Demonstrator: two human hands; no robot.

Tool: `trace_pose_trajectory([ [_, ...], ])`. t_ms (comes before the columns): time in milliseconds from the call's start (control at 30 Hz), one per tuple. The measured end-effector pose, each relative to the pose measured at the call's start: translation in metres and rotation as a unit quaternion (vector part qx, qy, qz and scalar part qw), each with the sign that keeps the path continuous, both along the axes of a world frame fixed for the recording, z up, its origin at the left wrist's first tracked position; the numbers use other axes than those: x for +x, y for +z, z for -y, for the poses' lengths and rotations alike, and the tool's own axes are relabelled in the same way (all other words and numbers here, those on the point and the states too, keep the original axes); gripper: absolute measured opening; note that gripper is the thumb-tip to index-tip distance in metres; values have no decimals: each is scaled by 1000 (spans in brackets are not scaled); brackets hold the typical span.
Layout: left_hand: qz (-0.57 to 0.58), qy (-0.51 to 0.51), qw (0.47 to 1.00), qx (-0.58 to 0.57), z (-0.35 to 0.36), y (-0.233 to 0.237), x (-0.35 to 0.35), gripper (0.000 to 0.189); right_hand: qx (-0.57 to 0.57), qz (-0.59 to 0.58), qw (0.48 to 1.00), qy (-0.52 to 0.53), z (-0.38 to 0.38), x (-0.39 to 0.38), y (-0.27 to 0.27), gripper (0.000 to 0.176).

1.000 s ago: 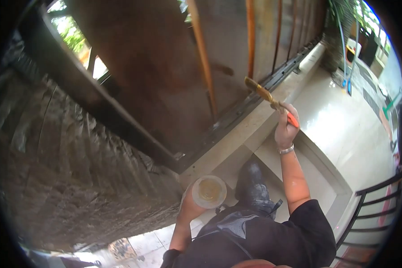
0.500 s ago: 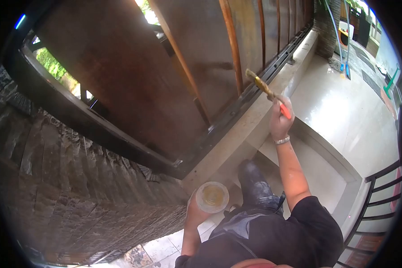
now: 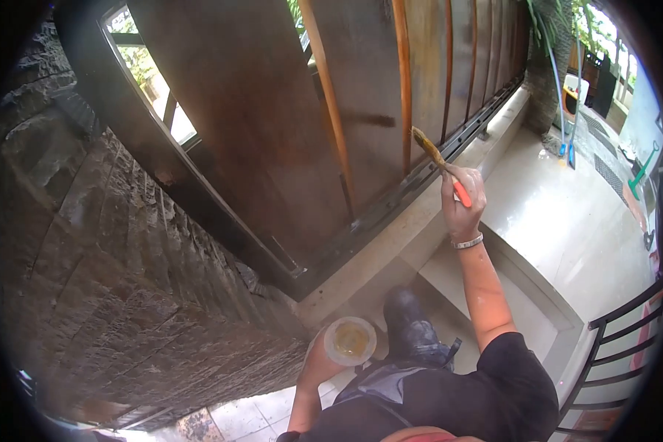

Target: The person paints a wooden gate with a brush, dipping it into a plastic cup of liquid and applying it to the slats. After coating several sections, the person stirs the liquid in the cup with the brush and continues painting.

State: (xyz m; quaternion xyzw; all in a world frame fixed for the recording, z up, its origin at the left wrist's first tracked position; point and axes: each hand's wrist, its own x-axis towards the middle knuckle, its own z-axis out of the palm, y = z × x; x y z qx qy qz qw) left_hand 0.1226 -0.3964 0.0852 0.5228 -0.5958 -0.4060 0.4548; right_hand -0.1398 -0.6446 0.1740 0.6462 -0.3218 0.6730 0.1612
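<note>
My right hand (image 3: 464, 202) grips a paintbrush (image 3: 429, 149) by its orange-red handle. The yellowish-brown bristles point up and left, overlapping the lower part of the brown wooden panels (image 3: 427, 81) in this view. Low in the middle, my left hand (image 3: 320, 361) is wrapped round the side of a pale round container (image 3: 370, 345) with yellowish liquid inside. Its open top faces up toward me. Most of the left fingers are hidden behind the container.
A rough dark stone wall (image 3: 125, 295) rises on the left. Along the panels' foot runs a dark metal rail (image 3: 390, 199) above a beige ledge (image 3: 361, 258). Steps lie below my right arm. Black railings (image 3: 604, 361) stand lower right; blue-ended poles (image 3: 571, 151) lean at the far right.
The view has shifted, so the panels and stone wall appear farther right. My right hand has turned the brush slightly, and it sits a little lower in view. Both hands keep their hold.
</note>
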Motion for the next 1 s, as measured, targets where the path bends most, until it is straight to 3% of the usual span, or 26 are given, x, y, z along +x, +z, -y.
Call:
trace_pose_trajectory([
  [67,24,4,1000,11,-2,-2,3,60,-11,20,1000,-15,-3,-5,8,15],
  [100,91,34,995,-16,-4,-4,5,65,-10,20,999,-28,-3,-11,9,15],
  [200,105,104,988,-55,-5,-40,12,68,17,34,997,-66,4,-25,3,15],
  [300,89,140,982,-88,2,-50,10,71,30,51,994,-91,12,-38,-2,16],
  [600,-61,94,992,-58,44,-30,-32,79,89,41,987,-124,30,-102,-4,20],
  [767,-39,63,990,-124,99,1,-73,85,113,64,984,-126,85,-163,-19,21],
  [900,69,58,987,-133,151,50,-98,88,184,65,974,-111,151,-204,6,19],
  [1000,61,86,989,-106,165,81,-118,89,195,65,974,-90,190,-211,21,18],
])
